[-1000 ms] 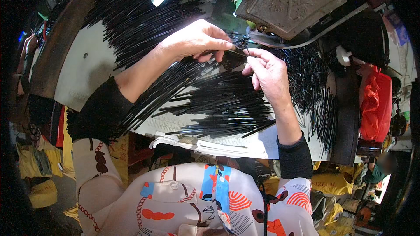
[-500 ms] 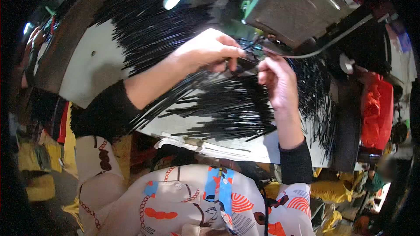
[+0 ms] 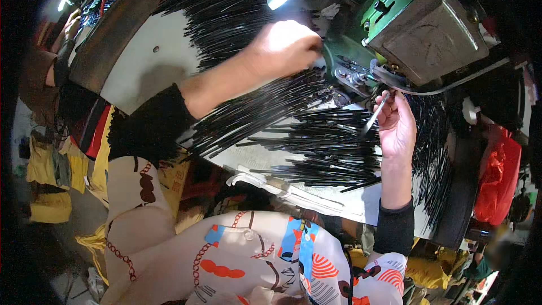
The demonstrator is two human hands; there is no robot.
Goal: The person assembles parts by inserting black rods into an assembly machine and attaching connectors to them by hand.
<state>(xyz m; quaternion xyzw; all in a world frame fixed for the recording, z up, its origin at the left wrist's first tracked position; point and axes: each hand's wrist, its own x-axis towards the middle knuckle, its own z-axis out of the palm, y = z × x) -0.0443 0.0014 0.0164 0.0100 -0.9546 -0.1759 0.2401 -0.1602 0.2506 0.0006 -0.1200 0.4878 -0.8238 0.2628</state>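
Both hands work at the green machine (image 3: pixel 420 28): my left hand (image 3: pixel 282 48) is closed on black strips at its feed, my right hand (image 3: pixel 398 127) pinches a thin metal tool (image 3: pixel 374 117). I judge steady, straight feeding best. Loose black strips (image 3: pixel 316 147) lie heaped on the table (image 3: pixel 147 68) between both hands.

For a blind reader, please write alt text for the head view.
A person's left hand presses against a green machine while the right hand holds a thin metal tool, above piles of thin black rods on a white table.
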